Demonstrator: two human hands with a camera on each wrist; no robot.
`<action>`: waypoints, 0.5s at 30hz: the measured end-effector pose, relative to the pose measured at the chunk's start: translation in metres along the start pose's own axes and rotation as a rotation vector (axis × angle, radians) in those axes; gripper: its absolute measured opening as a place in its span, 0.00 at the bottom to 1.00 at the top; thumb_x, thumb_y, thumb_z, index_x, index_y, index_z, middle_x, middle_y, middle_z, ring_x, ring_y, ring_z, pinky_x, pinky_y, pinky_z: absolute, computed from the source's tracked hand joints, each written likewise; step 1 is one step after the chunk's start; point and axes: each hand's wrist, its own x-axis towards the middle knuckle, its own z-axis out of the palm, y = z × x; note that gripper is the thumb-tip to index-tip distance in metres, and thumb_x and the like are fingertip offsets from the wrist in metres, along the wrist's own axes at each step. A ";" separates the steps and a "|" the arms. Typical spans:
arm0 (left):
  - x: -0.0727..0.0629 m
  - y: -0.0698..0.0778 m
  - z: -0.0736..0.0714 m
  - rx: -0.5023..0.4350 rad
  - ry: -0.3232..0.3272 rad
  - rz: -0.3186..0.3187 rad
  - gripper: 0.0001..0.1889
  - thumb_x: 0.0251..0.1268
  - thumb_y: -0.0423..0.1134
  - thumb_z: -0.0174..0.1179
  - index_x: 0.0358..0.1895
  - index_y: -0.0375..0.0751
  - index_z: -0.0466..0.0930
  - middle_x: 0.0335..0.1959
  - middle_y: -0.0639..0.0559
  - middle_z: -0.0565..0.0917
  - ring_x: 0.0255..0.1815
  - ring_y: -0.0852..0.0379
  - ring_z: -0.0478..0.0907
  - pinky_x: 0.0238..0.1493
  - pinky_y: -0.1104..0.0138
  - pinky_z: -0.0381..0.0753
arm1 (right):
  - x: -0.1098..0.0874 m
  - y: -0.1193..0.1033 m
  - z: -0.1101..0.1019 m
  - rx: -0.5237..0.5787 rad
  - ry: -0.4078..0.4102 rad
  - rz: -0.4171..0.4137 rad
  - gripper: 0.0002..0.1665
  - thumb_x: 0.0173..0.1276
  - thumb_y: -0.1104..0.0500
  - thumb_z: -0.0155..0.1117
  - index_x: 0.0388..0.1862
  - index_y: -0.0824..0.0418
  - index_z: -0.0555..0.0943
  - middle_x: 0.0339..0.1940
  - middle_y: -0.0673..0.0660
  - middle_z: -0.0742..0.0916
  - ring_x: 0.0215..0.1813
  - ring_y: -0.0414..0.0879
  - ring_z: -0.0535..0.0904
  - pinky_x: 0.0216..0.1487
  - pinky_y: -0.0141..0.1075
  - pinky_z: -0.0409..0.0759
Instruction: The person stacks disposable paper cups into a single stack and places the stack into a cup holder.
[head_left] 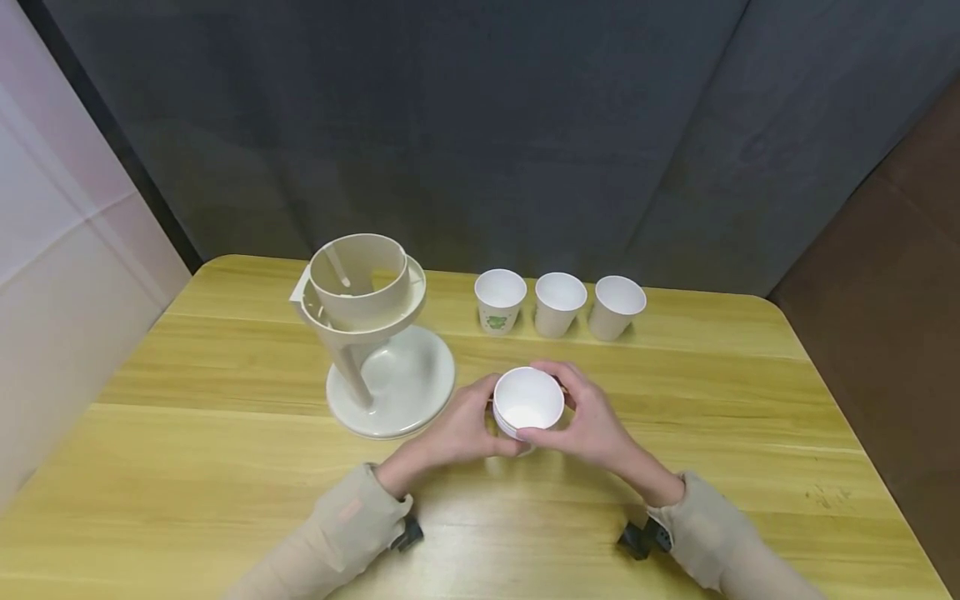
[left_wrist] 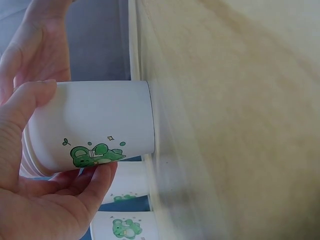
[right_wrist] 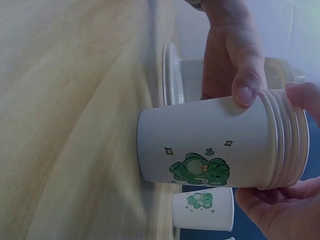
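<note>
A nested stack of white paper cups (head_left: 528,398), printed with a green cartoon animal, stands upright between both hands near the middle of the table. My left hand (head_left: 471,421) holds the stack from the left, its thumb across the cup wall below the rims. From the right, my right hand (head_left: 588,421) grips it higher up, with the thumb at the stacked rims (right_wrist: 287,140). The base of the lowest cup (left_wrist: 110,117) is right at the tabletop. Behind the stack, three single paper cups (head_left: 500,292) stand upright in a row.
Left of the hands stands a cream plastic stand (head_left: 360,325) with a ring-shaped top and a round base (head_left: 408,375). The wooden table (head_left: 225,467) ends at a dark curtain (head_left: 465,133) behind the cups. Small black devices sit at both wrists.
</note>
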 end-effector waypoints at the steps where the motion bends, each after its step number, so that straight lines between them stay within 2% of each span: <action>1: 0.000 0.000 0.000 0.002 0.000 0.000 0.35 0.37 0.38 0.75 0.53 0.31 0.72 0.45 0.45 0.81 0.44 0.54 0.78 0.46 0.65 0.79 | 0.000 0.000 0.000 -0.001 -0.001 0.002 0.41 0.42 0.65 0.78 0.58 0.66 0.72 0.50 0.58 0.78 0.50 0.48 0.75 0.50 0.36 0.79; 10: 0.000 -0.001 -0.001 0.012 -0.007 0.002 0.35 0.37 0.39 0.75 0.54 0.30 0.72 0.45 0.45 0.81 0.44 0.54 0.78 0.46 0.65 0.79 | -0.002 0.000 0.000 0.007 -0.006 0.011 0.42 0.43 0.64 0.78 0.59 0.67 0.71 0.52 0.59 0.78 0.51 0.49 0.74 0.50 0.36 0.78; 15: 0.001 -0.002 0.000 0.002 -0.009 0.017 0.35 0.37 0.38 0.75 0.53 0.30 0.72 0.46 0.45 0.81 0.45 0.53 0.78 0.47 0.65 0.79 | -0.006 0.004 -0.004 0.076 0.012 0.016 0.41 0.48 0.68 0.74 0.62 0.70 0.68 0.56 0.63 0.77 0.55 0.50 0.74 0.55 0.36 0.76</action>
